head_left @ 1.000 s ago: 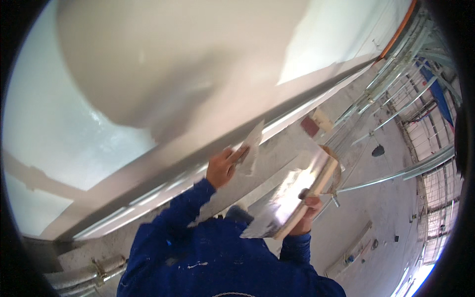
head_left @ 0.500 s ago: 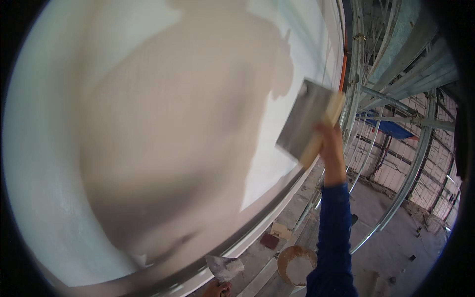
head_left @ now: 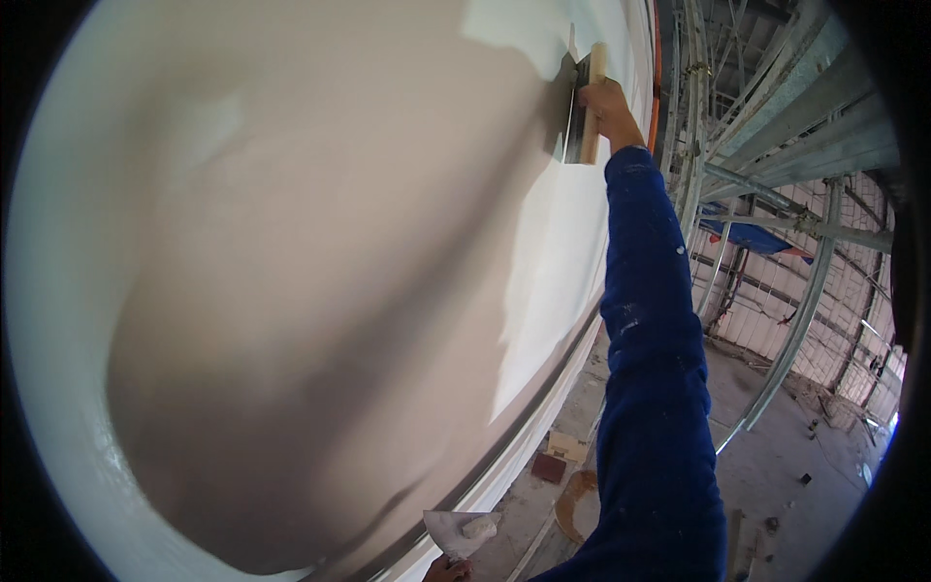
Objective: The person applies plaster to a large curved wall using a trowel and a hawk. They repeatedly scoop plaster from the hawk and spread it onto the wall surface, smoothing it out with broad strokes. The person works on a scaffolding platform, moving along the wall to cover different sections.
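Note:
My right hand grips the pale handle of a wide metal plastering blade, held high at the right part of the white wall. The blade is turned nearly edge-on to me, its edge at the wall surface. My right arm, in a blue paint-specked sleeve, is stretched far up. Low at the bottom edge, my left hand is closed round a putty knife with a lump of whitish filler on its blade. Most of that hand is cut off by the frame.
Metal scaffold poles and beams rise close on the right. Below stands a tub with a stained rim, partly hidden by my sleeve, beside a dark red block and a tan piece. A grey floor lies further down.
My right hand has moved up with the plastering blade, which has turned from face-on to nearly edge-on. My left hand and the putty knife have shifted slightly right and down.

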### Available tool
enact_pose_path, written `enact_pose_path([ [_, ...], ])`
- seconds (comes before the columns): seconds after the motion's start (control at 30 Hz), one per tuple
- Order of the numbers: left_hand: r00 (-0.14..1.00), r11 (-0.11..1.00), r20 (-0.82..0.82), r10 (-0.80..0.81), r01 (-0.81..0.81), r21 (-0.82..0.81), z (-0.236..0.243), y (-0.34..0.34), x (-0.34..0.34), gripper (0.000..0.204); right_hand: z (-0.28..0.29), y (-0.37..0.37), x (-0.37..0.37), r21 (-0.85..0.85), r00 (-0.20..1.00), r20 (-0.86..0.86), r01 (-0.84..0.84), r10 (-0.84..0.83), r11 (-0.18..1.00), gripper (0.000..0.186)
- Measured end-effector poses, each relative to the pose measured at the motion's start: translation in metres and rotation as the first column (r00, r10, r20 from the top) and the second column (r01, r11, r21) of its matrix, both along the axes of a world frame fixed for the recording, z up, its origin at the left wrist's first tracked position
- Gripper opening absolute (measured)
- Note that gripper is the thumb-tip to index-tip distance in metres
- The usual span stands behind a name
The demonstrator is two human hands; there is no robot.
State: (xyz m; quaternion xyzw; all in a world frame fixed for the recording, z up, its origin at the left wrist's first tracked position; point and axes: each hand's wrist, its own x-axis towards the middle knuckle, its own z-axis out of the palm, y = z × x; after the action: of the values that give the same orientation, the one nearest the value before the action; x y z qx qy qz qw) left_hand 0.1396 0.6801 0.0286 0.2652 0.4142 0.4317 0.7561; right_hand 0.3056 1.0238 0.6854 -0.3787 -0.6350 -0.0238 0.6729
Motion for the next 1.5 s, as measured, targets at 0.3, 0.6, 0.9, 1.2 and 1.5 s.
enact_pose_path([
  [0.3, 1.0, 0.996, -0.014, 0.005, -0.003, 0.092, -0.005, 0.024, -0.002, 0.014, -0.009, -0.086, -0.031, -0.062, 0.87, -0.019, -0.493, 0.493, 0.868, 0.018],
  [0.6, 1.0, 0.999, -0.026, 0.001, 0.0, 0.034, 0.024, 0.023, 0.003, 0.011, -0.006, -0.002, 0.017, 0.012, 0.991, -0.032, -0.126, 0.127, 0.992, 0.03],
  [0.9, 1.0, 1.0, -0.021, -0.021, 0.022, 0.013, 0.016, 0.031, 0.011, 0.008, 0.004, 0.003, -0.008, 0.401, 0.878, 0.255, 0.284, -0.404, 0.871, 0.02],
  [1.2, 0.997, 0.998, -0.065, -0.04, 0.043, 0.052, 0.023, 0.025, 0.007, 0.01, -0.021, -0.062, 0.0, 0.051, 0.982, 0.008, -0.187, 0.186, 0.981, 0.024],
  [1.5, 0.998, 0.999, -0.054, -0.03, 0.03, 0.011, 0.028, 0.016, 0.001, 0.01, -0.032, -0.047, -0.058, 0.158, 0.984, 0.078, 0.148, -0.162, 0.976, 0.035],
])
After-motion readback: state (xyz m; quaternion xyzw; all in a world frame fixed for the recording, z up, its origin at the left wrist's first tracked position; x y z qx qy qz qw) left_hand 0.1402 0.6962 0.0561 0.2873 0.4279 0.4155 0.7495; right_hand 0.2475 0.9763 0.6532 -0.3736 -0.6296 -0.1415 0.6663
